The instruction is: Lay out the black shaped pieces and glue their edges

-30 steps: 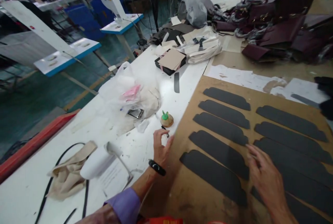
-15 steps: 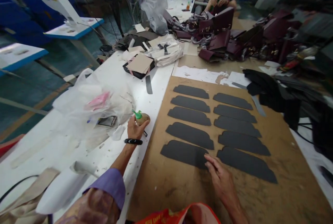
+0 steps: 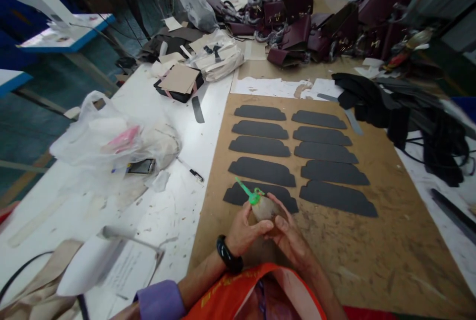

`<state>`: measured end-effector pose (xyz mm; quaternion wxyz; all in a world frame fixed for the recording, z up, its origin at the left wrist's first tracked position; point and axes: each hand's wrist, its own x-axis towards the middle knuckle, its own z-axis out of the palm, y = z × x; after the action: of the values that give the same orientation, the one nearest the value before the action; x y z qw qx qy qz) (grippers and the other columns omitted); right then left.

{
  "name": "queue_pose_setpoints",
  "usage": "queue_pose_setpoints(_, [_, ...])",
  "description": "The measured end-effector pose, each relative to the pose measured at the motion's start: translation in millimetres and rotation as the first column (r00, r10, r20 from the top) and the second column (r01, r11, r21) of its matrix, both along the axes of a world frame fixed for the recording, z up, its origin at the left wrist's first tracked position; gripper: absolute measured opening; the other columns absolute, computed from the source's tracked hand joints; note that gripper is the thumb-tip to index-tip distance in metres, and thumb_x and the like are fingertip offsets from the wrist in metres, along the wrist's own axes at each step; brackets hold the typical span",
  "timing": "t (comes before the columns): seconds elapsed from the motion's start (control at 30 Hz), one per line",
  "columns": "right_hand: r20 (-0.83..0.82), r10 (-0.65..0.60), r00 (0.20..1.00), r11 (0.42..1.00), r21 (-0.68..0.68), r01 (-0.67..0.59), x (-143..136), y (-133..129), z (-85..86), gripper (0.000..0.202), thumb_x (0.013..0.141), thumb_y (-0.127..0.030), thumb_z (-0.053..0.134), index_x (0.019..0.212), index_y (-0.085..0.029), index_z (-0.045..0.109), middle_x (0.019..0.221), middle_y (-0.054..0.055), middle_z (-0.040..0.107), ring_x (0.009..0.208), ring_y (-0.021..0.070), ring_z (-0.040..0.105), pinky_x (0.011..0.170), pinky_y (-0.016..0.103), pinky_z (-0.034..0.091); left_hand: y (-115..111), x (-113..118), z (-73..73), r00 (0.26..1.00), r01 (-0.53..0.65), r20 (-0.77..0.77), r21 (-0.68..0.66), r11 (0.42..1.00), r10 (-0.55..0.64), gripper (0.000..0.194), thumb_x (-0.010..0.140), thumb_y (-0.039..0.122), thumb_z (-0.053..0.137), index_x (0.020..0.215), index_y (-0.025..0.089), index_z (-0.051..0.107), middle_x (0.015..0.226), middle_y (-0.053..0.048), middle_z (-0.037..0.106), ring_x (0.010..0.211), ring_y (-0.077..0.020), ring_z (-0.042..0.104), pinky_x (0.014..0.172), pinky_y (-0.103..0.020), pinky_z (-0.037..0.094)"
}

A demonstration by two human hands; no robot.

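Between both hands, low over the brown board (image 3: 394,240), is a rounded squeeze bottle (image 3: 265,209) with a green nozzle (image 3: 246,193) that points up and to the left. My left hand (image 3: 243,230) is wrapped round its left side, a black bangle on the wrist. From the right, my right hand (image 3: 292,238) closes on the same bottle. Dark grey flat pieces (image 3: 262,170) with notched ends lie in two columns on the board. The bottle and my fingers partly cover the nearest left piece (image 3: 284,196).
A clear plastic bag (image 3: 100,136) and a pen (image 3: 196,175) lie on the white table at left. Maroon bags (image 3: 297,32) are heaped at the back, near a person's hands. Black material (image 3: 401,106) piles up at right. An open notebook (image 3: 128,268) is at lower left.
My left hand has brought the bottle from the white table rightward over the board. My right hand has left the nearest piece's edge and joined it on the bottle. The view has tilted down.
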<state>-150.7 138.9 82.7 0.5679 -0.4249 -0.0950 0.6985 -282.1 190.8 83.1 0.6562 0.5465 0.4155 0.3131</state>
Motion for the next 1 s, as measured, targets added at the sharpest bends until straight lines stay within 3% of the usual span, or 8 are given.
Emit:
queue_pose_setpoints(0.13, [-0.088, -0.071, 0.994, 0.993, -0.096, 0.062, 9, -6, -11.3, 0.036, 0.076, -0.039, 0.069, 0.108, -0.023, 0.063, 0.099, 0.005, 0.070, 0.079, 0.0176, 0.066, 0.059, 0.028, 0.056, 5, -1, -2.8, 0.995, 0.094, 0.045, 0.004, 0.996, -0.095, 0.071, 0.070, 0.068, 0.061, 0.118, 0.015, 0.060, 0.114, -0.012, 0.064, 0.107, -0.0275, 0.058, 0.093, -0.039, 0.046])
queue_pose_setpoints(0.27, [-0.089, -0.101, 0.991, 0.984, -0.154, 0.086, 11, -4, -18.7, 0.028, 0.076, -0.042, 0.069, 0.093, -0.020, 0.067, 0.087, 0.004, 0.072, 0.075, 0.0179, 0.067, 0.055, 0.028, 0.054, 9, -8, -8.6, 0.997, 0.071, 0.002, 0.018, 0.997, -0.071, 0.063, 0.074, 0.061, 0.062, 0.120, 0.019, 0.059, 0.121, -0.011, 0.061, 0.114, -0.0273, 0.055, 0.096, -0.040, 0.043])
queue_pose_setpoints(0.43, [-0.052, -0.125, 0.991, 0.979, -0.168, 0.115, 13, -1, -23.4, 0.027, 0.077, -0.037, 0.068, 0.101, -0.024, 0.065, 0.091, 0.001, 0.071, 0.076, 0.0167, 0.065, 0.056, 0.026, 0.053, 12, -8, -19.7, 0.998, 0.040, -0.052, 0.061, 0.997, -0.036, 0.056, 0.079, 0.060, 0.057, 0.112, 0.015, 0.062, 0.112, -0.013, 0.065, 0.098, -0.0233, 0.063, 0.083, -0.035, 0.052])
queue_pose_setpoints(0.57, [0.041, -0.100, 0.994, 0.983, -0.151, 0.105, 23, 1, -24.4, 0.031, 0.078, -0.038, 0.067, 0.106, -0.026, 0.063, 0.100, 0.003, 0.070, 0.082, 0.0190, 0.065, 0.057, 0.027, 0.053, 18, -7, -24.6, 0.989, 0.023, -0.145, 0.173, 0.985, 0.002, 0.045, 0.086, 0.053, 0.052, 0.108, 0.014, 0.062, 0.102, -0.012, 0.067, 0.092, -0.0205, 0.065, 0.075, -0.031, 0.054])
queue_pose_setpoints(0.7, [0.223, -0.102, 0.970, 0.984, -0.123, 0.132, 40, 4, -23.5, 0.040, 0.075, -0.043, 0.068, 0.110, -0.027, 0.060, 0.106, 0.005, 0.068, 0.088, 0.0213, 0.065, 0.064, 0.033, 0.055, 34, -15, -29.0, 0.951, 0.084, -0.306, 0.362, 0.929, 0.033, 0.025, 0.088, 0.037, 0.054, 0.104, 0.019, 0.063, 0.104, -0.009, 0.066, 0.099, -0.0206, 0.061, 0.087, -0.037, 0.050])
queue_pose_setpoints(0.87, [0.506, -0.062, 0.860, 0.983, -0.121, 0.142, 48, 23, -21.8, 0.052, 0.069, -0.038, 0.074, 0.115, -0.028, 0.053, 0.115, 0.005, 0.062, 0.091, 0.0220, 0.062, 0.068, 0.035, 0.055, 60, -25, -42.2, 0.827, 0.231, -0.552, 0.506, 0.831, 0.106, 0.029, 0.085, 0.019, 0.055, 0.113, 0.021, 0.061, 0.124, -0.013, 0.058, 0.126, -0.0306, 0.043, 0.100, -0.053, 0.038])
queue_pose_setpoints(1.0, [0.781, 0.040, 0.623, 0.991, -0.110, 0.075, 43, 49, -21.9, 0.063, 0.061, -0.040, 0.077, 0.116, -0.024, 0.051, 0.112, 0.007, 0.060, 0.096, 0.0240, 0.060, 0.083, 0.041, 0.051, 69, -26, -53.8, 0.722, 0.343, -0.679, 0.521, 0.782, 0.136, 0.047, 0.083, 0.021, 0.061, 0.128, 0.017, 0.051, 0.141, -0.016, 0.044, 0.135, -0.0349, 0.030, 0.106, -0.056, 0.030])
